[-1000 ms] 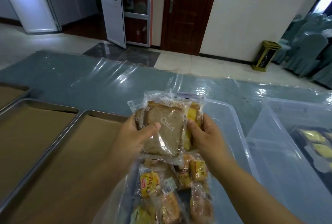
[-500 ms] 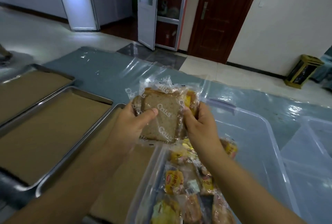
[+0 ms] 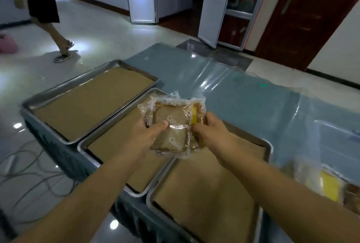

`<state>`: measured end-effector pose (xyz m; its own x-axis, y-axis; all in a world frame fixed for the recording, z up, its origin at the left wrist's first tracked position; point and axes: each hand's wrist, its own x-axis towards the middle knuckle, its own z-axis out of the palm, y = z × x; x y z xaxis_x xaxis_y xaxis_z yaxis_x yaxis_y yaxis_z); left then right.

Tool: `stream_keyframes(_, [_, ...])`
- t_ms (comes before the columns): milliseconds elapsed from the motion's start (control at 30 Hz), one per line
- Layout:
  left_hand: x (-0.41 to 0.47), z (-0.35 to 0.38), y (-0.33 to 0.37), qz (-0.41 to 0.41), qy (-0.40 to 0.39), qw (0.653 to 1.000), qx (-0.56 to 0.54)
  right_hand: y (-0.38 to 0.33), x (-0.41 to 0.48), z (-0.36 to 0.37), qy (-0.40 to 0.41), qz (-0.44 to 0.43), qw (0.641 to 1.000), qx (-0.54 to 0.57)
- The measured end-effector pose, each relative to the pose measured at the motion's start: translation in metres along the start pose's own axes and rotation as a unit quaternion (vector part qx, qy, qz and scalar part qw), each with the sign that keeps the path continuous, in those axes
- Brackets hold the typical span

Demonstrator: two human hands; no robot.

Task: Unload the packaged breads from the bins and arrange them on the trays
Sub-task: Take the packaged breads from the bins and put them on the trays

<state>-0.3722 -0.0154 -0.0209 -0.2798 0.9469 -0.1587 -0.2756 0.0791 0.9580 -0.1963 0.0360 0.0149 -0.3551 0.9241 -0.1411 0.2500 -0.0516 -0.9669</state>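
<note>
A stack of clear-wrapped brown sandwich breads (image 3: 172,125) is gripped from both sides, by my left hand (image 3: 148,133) and my right hand (image 3: 210,132). It hangs in the air above the gap between the middle tray (image 3: 85,146) and the right tray (image 3: 151,201). A third tray (image 3: 25,106) lies at the far left. All three are steel and lined with brown paper. At the right edge the clear bin (image 3: 331,127) shows blurred, with yellow and brown packages (image 3: 329,186) in it.
The trays sit on a table under a blue cloth with a clear plastic sheet (image 3: 243,98). A person (image 3: 42,9) walks across the tiled floor at the far left, next to a pink object (image 3: 6,45). Cables (image 3: 25,166) lie on the floor by the table's left side.
Both hands have carried the bread stack left, from above the bin to above the trays. The view has swung left with them, so the bin now lies at the right edge.
</note>
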Motion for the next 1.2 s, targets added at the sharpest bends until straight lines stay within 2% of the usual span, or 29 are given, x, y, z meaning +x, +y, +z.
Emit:
stream_keyframes(100, [0.036,-0.069,-0.01,-0.076,-0.012,0.995,0.059,0.022,0.036,0.064,-0.006,0.041,0.999,-0.031])
stream_keyframes(200, [0.072,-0.134,-0.029,-0.146,0.028,0.981,0.123,0.062,0.063,0.12,0.05,0.1,0.989,-0.101])
stream_keyframes(333, [0.104,-0.195,-0.055,-0.163,0.014,0.947,0.276,0.107,0.073,0.173,0.092,0.193,0.971,-0.103])
stream_keyframes(433, [0.123,-0.222,-0.07,-0.189,-0.024,0.927,0.323,0.127,0.074,0.198,0.107,0.234,0.961,-0.101])
stream_keyframes(567, [0.144,-0.241,-0.076,-0.126,-0.06,0.872,0.469,0.135,0.074,0.216,0.113,0.234,0.959,-0.111])
stream_keyframes(667, [0.147,-0.248,-0.078,-0.065,-0.056,0.842,0.533,0.133,0.073,0.226,0.128,0.249,0.953,-0.118])
stream_keyframes(800, [0.145,-0.25,-0.089,0.019,-0.042,0.774,0.631,0.133,0.074,0.237,0.106,0.25,0.947,-0.173])
stream_keyframes(933, [0.141,-0.24,-0.089,0.055,-0.028,0.717,0.694,0.132,0.077,0.234,0.097,0.257,0.939,-0.204])
stream_keyframes(1000, [0.141,-0.227,-0.085,0.085,-0.041,0.718,0.69,0.128,0.079,0.226,0.093,0.254,0.934,-0.236])
stream_keyframes(1200, [0.14,-0.151,-0.062,0.157,-0.12,0.783,0.59,0.09,0.072,0.175,0.086,0.144,0.939,-0.3])
